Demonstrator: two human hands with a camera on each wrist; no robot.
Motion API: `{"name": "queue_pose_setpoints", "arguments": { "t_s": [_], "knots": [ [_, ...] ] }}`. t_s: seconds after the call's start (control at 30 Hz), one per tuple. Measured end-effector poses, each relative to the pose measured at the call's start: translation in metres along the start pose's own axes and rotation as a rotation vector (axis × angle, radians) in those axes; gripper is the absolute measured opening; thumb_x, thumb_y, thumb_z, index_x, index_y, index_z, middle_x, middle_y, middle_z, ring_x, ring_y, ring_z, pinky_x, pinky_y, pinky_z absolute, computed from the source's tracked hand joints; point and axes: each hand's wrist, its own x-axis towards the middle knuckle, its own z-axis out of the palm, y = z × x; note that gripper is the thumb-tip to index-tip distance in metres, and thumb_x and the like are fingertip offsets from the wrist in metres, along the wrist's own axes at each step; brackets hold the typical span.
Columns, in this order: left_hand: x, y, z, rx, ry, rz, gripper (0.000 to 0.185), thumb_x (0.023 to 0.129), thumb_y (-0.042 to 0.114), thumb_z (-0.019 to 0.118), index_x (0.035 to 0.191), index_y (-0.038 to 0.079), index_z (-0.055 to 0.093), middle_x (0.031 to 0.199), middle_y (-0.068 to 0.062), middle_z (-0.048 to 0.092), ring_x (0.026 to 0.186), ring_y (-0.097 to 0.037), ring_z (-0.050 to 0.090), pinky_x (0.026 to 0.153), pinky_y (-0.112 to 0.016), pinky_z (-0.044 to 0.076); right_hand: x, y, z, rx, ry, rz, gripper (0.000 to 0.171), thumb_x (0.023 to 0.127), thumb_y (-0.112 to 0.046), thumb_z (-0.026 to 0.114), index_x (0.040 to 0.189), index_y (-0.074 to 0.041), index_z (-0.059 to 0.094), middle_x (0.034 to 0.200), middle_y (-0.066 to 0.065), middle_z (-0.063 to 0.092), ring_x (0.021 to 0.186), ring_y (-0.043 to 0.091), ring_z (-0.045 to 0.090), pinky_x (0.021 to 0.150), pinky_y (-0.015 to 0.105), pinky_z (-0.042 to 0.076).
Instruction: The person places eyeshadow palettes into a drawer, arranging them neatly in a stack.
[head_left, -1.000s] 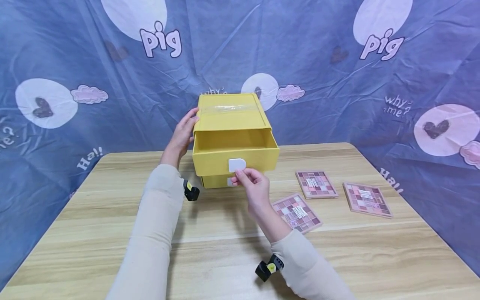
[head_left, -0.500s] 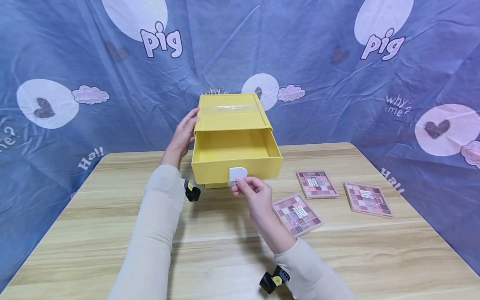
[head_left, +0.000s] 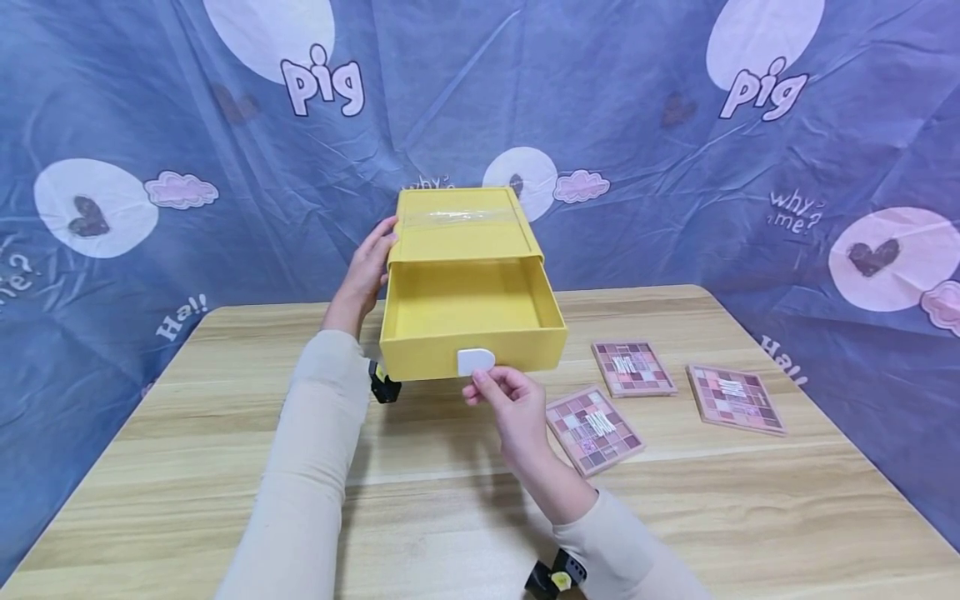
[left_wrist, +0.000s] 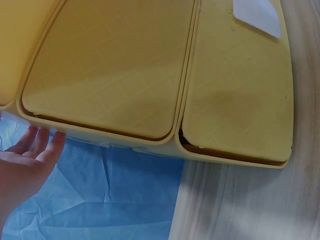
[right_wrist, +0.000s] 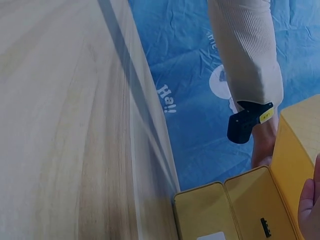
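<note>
A: Head view first. Why is the left hand (head_left: pixel 369 268) flat against the yellow drawer box (head_left: pixel 459 223)?

B: As I judge it, to brace the box. Its fingers lie straight along the box's left side, holding nothing. The box stands near the far edge of the bench (head_left: pixel 187 467), about midway along it.

A: And the right hand (head_left: pixel 504 398)?

B: It sits just below the white tab (head_left: pixel 476 362) on the front of the top drawer (head_left: pixel 472 321), fingertips curled up at the tab's lower edge; pinching it, I'd say, though the contact is small. The drawer stands pulled out toward the near edge, nothing visible inside. Three eyeshadow palettes (head_left: pixel 632 367) lie flat toward the right edge, apart from the hand.

A: Left wrist view?

B: The box fills the frame from below; straight fingers (left_wrist: pixel 37 145) touch its edge.

A: Right wrist view?

B: Only a sliver of that hand shows at the frame's right edge beside the yellow box, so its grip can't be told here.
</note>
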Motion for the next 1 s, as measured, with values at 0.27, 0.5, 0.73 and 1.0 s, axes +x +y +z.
{"name": "queue_pose_setpoints", "arguments": {
  "t_s": [0.27, 0.5, 0.73, 1.0],
  "knots": [
    [0.0, -0.001, -0.002, -0.01, 0.0, -0.006, 0.044, 0.089, 0.022, 0.043, 0.132, 0.018, 0.037, 0.127, -0.009, 0.04, 0.101, -0.016, 0.044, 0.084, -0.034, 0.036, -0.011, -0.005, 0.001, -0.025, -0.002, -0.008, 0.017, 0.076, -0.012, 0.065, 0.082, 0.003, 0.058, 0.071, 0.023, 0.059, 0.059, 0.037, 0.057, 0.06, 0.045, 0.047],
    [0.0, 0.0, -0.001, -0.003, -0.007, -0.01, 0.045, 0.088, 0.023, 0.044, 0.132, 0.018, 0.036, 0.128, -0.009, 0.039, 0.104, -0.018, 0.043, 0.085, -0.036, 0.035, -0.02, -0.023, 0.007, -0.045, -0.024, -0.035, 0.01, 0.078, -0.007, 0.062, 0.082, 0.002, 0.059, 0.07, 0.019, 0.061, 0.059, 0.031, 0.058, 0.061, 0.042, 0.047],
    [0.0, 0.0, -0.002, -0.008, -0.002, -0.017, 0.045, 0.088, 0.023, 0.044, 0.132, 0.018, 0.036, 0.128, -0.009, 0.038, 0.107, -0.018, 0.042, 0.087, -0.037, 0.034, -0.026, -0.015, 0.001, -0.086, -0.02, -0.009, 0.011, 0.078, -0.012, 0.062, 0.082, -0.001, 0.059, 0.071, 0.017, 0.061, 0.06, 0.031, 0.058, 0.062, 0.042, 0.047],
    [0.0, -0.001, -0.002, -0.021, -0.006, -0.005, 0.044, 0.088, 0.022, 0.044, 0.132, 0.017, 0.037, 0.128, -0.009, 0.038, 0.105, -0.018, 0.042, 0.087, -0.037, 0.034, -0.033, -0.033, 0.006, -0.073, -0.053, -0.037, 0.007, 0.08, -0.007, 0.06, 0.082, -0.001, 0.06, 0.071, 0.016, 0.062, 0.06, 0.026, 0.059, 0.061, 0.04, 0.048]
  ]
}}
